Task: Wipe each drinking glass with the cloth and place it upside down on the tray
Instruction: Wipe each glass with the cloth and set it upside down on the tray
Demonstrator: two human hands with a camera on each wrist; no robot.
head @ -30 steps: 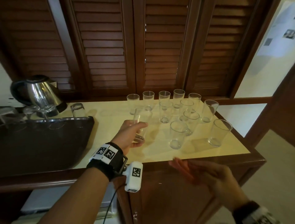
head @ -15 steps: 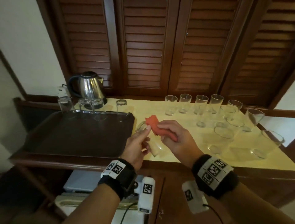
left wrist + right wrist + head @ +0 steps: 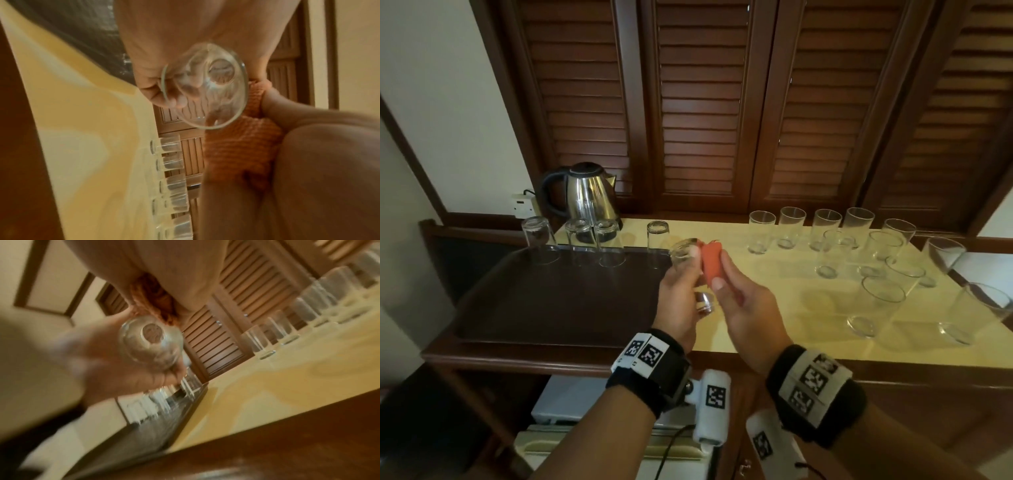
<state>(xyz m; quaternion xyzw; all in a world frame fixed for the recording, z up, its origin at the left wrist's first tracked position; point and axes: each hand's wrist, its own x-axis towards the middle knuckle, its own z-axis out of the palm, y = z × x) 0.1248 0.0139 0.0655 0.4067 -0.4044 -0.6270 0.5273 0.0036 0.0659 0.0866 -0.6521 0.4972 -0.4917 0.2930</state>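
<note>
My left hand [image 3: 681,291] grips a clear drinking glass [image 3: 685,253] above the counter's front, tilted with its mouth pointing away from me. My right hand [image 3: 736,301] pinches an orange cloth [image 3: 711,262] against the glass near its rim. In the left wrist view the glass [image 3: 207,91] shows its base end-on with the cloth [image 3: 240,146] beside it. The right wrist view shows the glass [image 3: 151,344] and the cloth [image 3: 154,300] behind it. The dark tray [image 3: 544,301] lies at left, with several glasses upside down [image 3: 578,240] along its far edge.
Several upright glasses [image 3: 825,229] stand in rows on the yellow counter [image 3: 774,308] at right, some close to the front right corner [image 3: 969,315]. A steel kettle [image 3: 585,195] stands behind the tray. Louvred wooden doors back the counter.
My left hand lifted a glass off the counter and brought it leftwards to the tray's edge. My right hand came up holding the orange cloth and now presses it to the glass.
</note>
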